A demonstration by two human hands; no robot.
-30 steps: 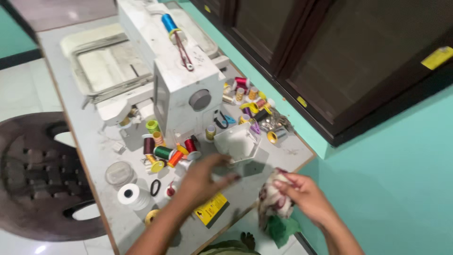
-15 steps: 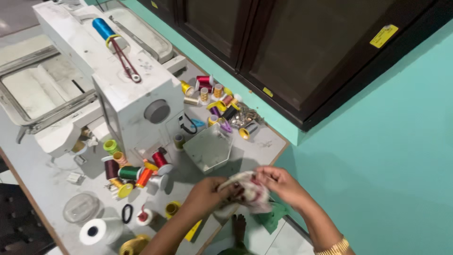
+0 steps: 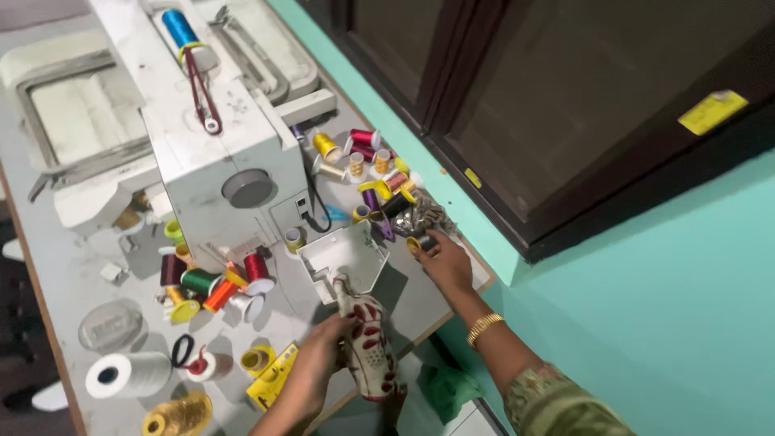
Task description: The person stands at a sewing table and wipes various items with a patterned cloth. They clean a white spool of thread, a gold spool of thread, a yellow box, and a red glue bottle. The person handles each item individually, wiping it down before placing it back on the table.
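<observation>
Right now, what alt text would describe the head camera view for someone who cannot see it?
A person's left hand grips a red-and-white patterned cloth at a grey table's edge, while the right hand touches thread spools. A white sewing machine stands behind them.

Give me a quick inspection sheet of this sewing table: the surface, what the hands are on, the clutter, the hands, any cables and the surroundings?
Surface: grey worktable, marked and crowded.
Things in hand: red-and-white patterned cloth hanging off the front edge; small spool at the right fingertips.
Clutter: white sewing machine topped by a blue thread cone; white plastic cover; coloured spools in front; another spool pile by the window; white roll; gold spool.
Hands: left hand grips the cloth; right hand touches the small spool; gold bangle on the wrist.
Cables: black cord beside the machine.
Surroundings: teal wall, dark window frame.
</observation>
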